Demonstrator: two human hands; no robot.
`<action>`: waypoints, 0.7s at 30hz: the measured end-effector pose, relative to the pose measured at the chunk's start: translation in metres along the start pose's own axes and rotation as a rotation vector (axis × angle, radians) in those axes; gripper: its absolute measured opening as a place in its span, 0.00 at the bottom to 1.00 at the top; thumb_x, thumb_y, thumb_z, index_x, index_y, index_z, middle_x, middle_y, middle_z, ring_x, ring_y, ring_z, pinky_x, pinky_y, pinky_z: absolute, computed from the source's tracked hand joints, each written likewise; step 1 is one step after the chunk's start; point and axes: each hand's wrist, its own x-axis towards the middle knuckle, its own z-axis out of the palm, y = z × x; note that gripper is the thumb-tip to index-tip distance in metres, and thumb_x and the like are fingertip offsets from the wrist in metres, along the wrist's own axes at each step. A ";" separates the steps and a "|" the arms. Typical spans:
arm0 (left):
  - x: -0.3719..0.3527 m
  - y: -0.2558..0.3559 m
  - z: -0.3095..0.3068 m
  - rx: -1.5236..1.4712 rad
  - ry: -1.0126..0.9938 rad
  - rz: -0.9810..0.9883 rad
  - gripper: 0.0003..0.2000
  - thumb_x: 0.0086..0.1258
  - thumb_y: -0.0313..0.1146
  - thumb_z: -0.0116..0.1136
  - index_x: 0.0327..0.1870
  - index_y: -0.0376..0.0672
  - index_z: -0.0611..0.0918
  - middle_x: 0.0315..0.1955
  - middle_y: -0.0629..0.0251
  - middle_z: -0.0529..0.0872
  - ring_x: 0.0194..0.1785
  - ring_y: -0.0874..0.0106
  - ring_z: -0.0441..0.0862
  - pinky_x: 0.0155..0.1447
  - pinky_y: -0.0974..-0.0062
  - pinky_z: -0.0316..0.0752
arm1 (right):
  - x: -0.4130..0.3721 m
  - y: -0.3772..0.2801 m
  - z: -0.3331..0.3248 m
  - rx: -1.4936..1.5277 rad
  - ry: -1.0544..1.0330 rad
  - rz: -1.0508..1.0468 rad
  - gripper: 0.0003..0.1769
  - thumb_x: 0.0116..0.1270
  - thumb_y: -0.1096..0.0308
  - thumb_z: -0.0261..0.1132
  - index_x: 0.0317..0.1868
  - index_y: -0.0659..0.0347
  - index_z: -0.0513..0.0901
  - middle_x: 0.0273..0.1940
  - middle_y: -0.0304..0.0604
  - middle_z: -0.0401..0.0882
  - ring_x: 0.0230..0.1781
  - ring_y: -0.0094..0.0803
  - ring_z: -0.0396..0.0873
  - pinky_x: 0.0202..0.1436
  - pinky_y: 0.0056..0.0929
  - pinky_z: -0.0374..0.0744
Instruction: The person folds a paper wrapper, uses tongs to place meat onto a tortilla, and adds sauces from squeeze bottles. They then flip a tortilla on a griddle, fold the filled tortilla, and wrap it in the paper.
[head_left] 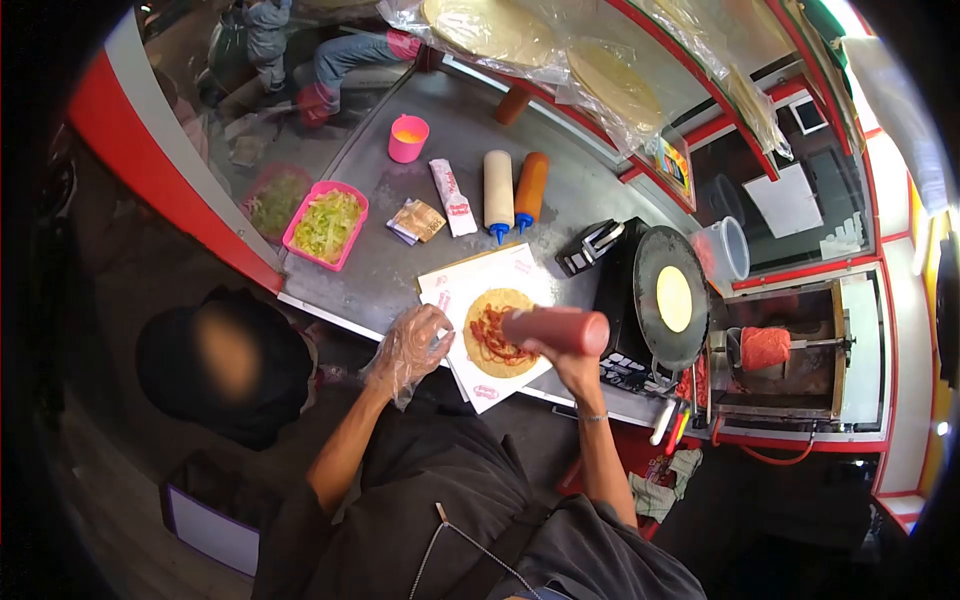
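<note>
Head view, looking down on a steel counter (590, 175); the left hand (412, 345), in a clear plastic glove, lies at the near edge of a printed paper sheet (478, 280), its fingers loosely bent and spread and closed round nothing, apparently steadying the sheet; the right hand (568, 358), bare, is wrapped fully round the lower end of a red squeeze bottle (555, 328), which lies nearly level with its tip toward the flatbread (480, 305); the flatbread lies flat on the sheet, between the two hands, with red sauce (495, 342) in loose squiggles across its middle; step judged: saucing, well along, rim bare; the next move would call for easing the squeeze, lifting the tip clear without a drip, and setting the bottle down upright; beyond the sheet lie a cream bottle (498, 190) and an orange bottle (531, 188) side by side, a pink tray of shredded greens (326, 225) and a pink cup (408, 137); to the right stands a round black griddle (655, 335) carrying a second, pale flatbread (674, 298), and past it meat on a spit (765, 347); another person (230, 365) is close at the left, hands not visible.
</note>
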 end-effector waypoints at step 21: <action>-0.019 0.016 0.004 -0.112 -0.059 -0.060 0.06 0.66 0.28 0.66 0.40 0.39 0.82 0.37 0.53 0.84 0.44 0.50 0.83 0.51 0.55 0.78 | 0.272 0.061 -0.025 -0.793 0.018 0.346 0.51 0.50 0.47 0.81 0.61 0.81 0.71 0.52 0.65 0.81 0.53 0.54 0.85 0.59 0.41 0.84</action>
